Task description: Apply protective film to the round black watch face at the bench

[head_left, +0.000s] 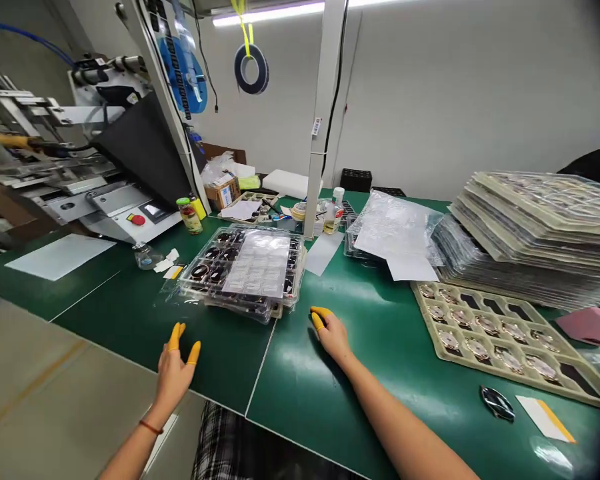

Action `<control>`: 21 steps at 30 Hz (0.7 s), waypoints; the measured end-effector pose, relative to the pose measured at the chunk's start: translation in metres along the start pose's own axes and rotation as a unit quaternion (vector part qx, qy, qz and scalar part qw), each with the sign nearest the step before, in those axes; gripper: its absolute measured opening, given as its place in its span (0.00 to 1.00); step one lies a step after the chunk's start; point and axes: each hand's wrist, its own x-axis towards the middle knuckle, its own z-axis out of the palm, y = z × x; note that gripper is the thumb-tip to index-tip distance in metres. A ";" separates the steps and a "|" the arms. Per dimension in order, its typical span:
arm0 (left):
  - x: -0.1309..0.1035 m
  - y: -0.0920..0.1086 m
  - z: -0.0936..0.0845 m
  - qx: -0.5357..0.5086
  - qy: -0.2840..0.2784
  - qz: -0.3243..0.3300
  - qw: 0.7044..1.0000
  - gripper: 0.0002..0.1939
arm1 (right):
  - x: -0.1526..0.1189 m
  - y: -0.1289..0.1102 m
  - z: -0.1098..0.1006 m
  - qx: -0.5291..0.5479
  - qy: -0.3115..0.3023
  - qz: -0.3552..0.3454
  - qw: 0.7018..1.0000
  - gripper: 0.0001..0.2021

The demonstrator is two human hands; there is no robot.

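Note:
My left hand (177, 365), with yellow finger cots on some fingers, is over the front edge of the green table (220, 360). Its fingers are apart and hold nothing. My right hand (331, 332), also in yellow finger cots, is just right of the clear tray stack (210, 257). Its thumb and fingers are close together; whether anything small is between them is hidden. Round dark-faced parts fill the top tray, and a sheet with pale rectangles (259, 263) lies over it. At the right a beige tray (433, 327) holds several round metal-rimmed parts.
A tall stack of trays (525, 233) rises at the right. Nearer are a dark oval part (497, 403) and a white card (543, 419). A white post (317, 133) stands behind the clear trays. At the left are a glass jar (145, 257) and a machine with a red button (138, 219).

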 end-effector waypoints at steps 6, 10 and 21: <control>0.000 0.018 0.006 0.107 0.039 -0.048 0.992 0.32 | -0.005 -0.018 0.031 -0.005 -0.021 -0.028 0.999 0.30; 0.001 0.021 0.007 0.126 0.036 -0.058 0.990 0.31 | 0.018 -0.020 0.036 -0.013 -0.030 -0.026 0.999 0.28; 0.006 0.021 0.003 0.142 0.005 -0.074 0.987 0.27 | 0.053 -0.022 0.040 -0.001 -0.044 -0.069 0.997 0.21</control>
